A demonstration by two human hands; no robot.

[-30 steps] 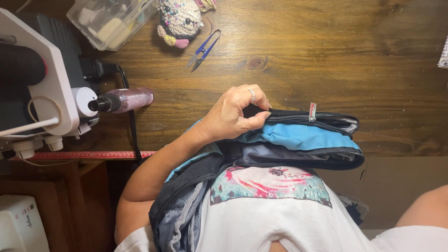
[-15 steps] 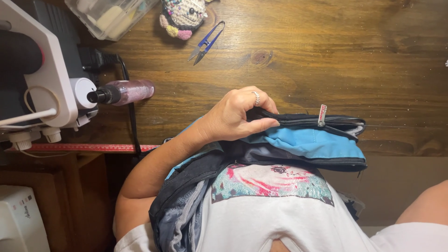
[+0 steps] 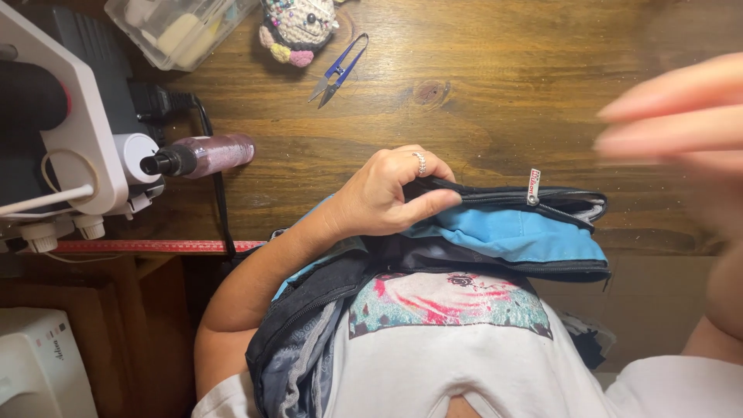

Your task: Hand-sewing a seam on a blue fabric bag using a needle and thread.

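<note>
Wooden surface (image 3: 480, 85): our left hand (image 3: 387, 197) pinches bag (image 3: 511, 228) rim beside zipper pull (image 3: 533, 186); keep it taut. Right hand (image 3: 681, 131) spread open, blurred.

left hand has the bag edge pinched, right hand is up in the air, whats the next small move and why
Probably bring the right hand down to the zipper pull. The left hand pinches the blue bag at one end of the zipper, and the pull stands free with nothing gripping it.

It looked like a home sewing corner. On the wooden table (image 3: 480, 70), a white sewing machine (image 3: 73, 131) stood at nine o'clock, thread snips (image 3: 337, 71) and a crocheted doll (image 3: 298, 27) lay at twelve, and a red measuring tape (image 3: 147, 247) ran along the near edge.
</note>
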